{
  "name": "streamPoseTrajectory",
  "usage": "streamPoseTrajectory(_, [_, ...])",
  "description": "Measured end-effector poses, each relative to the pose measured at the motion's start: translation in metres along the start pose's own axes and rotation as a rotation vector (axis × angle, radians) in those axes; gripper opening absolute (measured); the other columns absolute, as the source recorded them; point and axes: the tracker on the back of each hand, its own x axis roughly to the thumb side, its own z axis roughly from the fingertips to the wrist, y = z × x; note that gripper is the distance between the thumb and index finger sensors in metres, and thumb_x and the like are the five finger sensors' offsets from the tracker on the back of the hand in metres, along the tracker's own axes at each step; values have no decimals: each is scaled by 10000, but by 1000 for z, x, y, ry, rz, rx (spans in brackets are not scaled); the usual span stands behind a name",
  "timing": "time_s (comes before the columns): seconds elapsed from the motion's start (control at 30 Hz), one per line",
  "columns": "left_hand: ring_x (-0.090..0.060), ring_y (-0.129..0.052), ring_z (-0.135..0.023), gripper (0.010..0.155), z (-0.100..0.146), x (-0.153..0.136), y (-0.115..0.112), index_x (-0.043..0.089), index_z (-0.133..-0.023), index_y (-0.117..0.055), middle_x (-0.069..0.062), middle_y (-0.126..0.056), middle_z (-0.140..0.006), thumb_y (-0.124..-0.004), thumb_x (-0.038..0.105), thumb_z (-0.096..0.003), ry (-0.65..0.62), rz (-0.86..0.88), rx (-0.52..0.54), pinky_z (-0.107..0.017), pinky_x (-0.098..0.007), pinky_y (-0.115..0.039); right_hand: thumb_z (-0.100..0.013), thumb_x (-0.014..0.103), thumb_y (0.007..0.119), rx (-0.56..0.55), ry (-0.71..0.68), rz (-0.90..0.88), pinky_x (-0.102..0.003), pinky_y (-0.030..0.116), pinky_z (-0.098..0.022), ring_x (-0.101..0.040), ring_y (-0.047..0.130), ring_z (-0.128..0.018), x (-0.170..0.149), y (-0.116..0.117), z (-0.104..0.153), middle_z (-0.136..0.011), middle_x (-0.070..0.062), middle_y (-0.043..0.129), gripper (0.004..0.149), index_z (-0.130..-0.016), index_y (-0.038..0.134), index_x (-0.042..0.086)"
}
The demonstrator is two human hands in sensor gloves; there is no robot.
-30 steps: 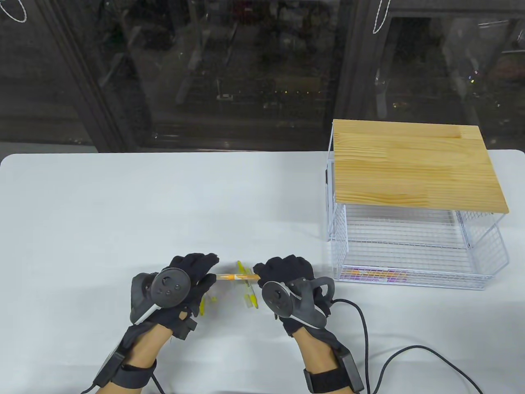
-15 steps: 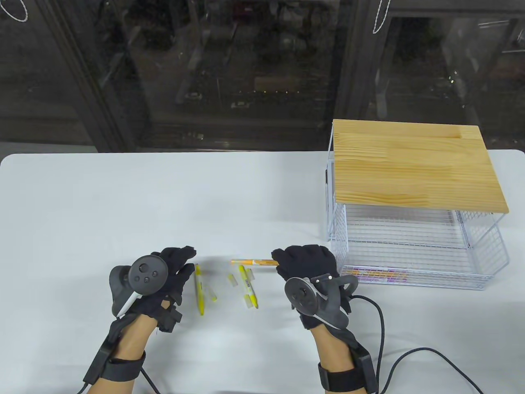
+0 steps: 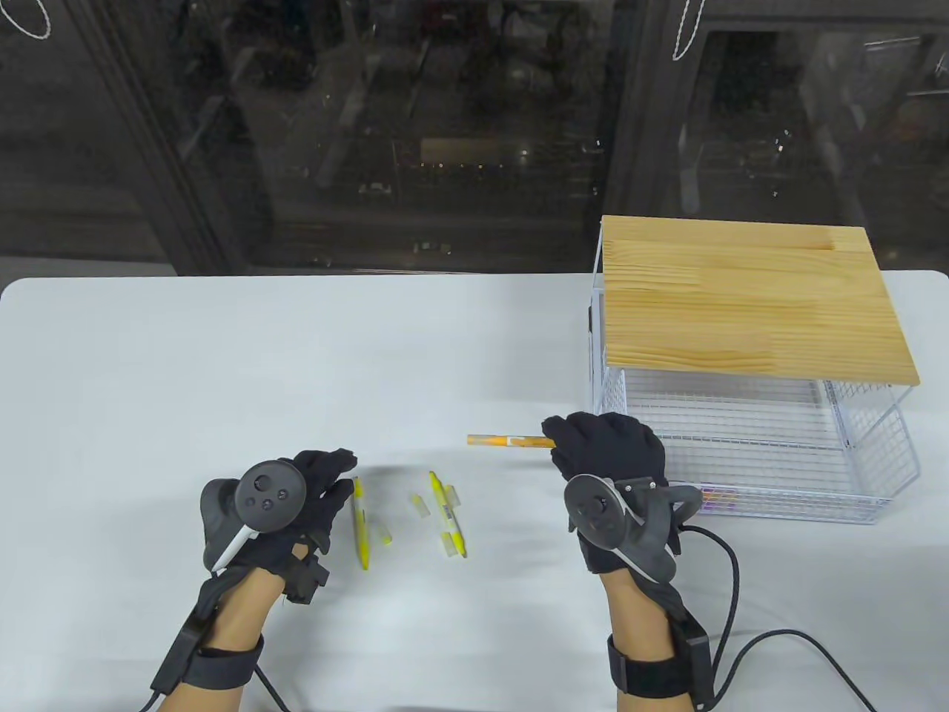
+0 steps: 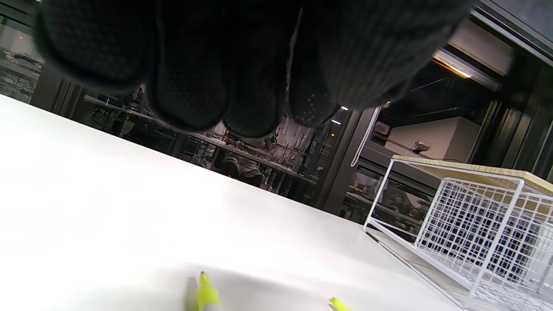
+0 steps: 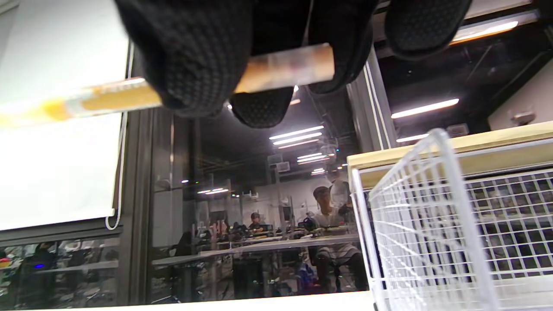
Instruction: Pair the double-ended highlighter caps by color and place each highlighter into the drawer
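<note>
My right hand (image 3: 604,452) grips one end of an orange highlighter (image 3: 508,441), holding it level above the table just left of the white wire drawer (image 3: 875,475). In the right wrist view the orange highlighter (image 5: 112,97) runs under my fingers (image 5: 194,56). Two yellow highlighters (image 3: 361,523) (image 3: 448,514) lie on the table with loose caps (image 3: 421,506) (image 3: 384,531) beside them. My left hand (image 3: 326,482) hovers at the left yellow highlighter with loosely curled fingers and holds nothing. The yellow tips (image 4: 206,293) show below my left fingers (image 4: 190,82).
The wire drawer sticks out of a wire rack with a wooden top (image 3: 749,297) at the right. Purple and yellow highlighters (image 3: 715,500) lie at its front. A black cable (image 3: 749,645) trails from my right wrist across the table's near edge.
My left hand let go of the orange highlighter and drew back left. My right hand carried the orange highlighter right and away, toward the drawer.
</note>
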Motion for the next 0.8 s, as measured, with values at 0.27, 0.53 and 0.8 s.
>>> streamPoseTrajectory(0.27, [-373, -965, -665, 500, 0, -2, 0, 288, -863, -913, -36, -972, -852, -852, 413, -383, 11, 16, -1, -401, -532, -856, -381, 326, 884, -7, 92, 36, -585, 636, -633, -319, 774, -811, -36, -6, -8, -871, 79, 914, 444, -814, 863, 424])
streamPoseTrajectory(0.53, [-375, -968, -660, 502, 0, -2, 0, 285, -864, -912, -38, -975, -849, -850, 415, -383, 17, 14, -12, -399, -532, -856, -390, 327, 879, 18, 179, 88, -591, 639, -627, -325, 782, -815, -76, -4, -7, -876, 81, 932, 441, -821, 857, 415])
streamPoseTrajectory(0.8, [-374, -968, -660, 502, 0, -3, 0, 284, -864, -912, -39, -975, -849, -847, 419, -385, 17, 10, -20, -399, -530, -857, -391, 333, 883, 36, 265, 87, -596, 639, -620, -342, 787, -814, -104, 1, -1, -885, 82, 931, 437, -818, 863, 420])
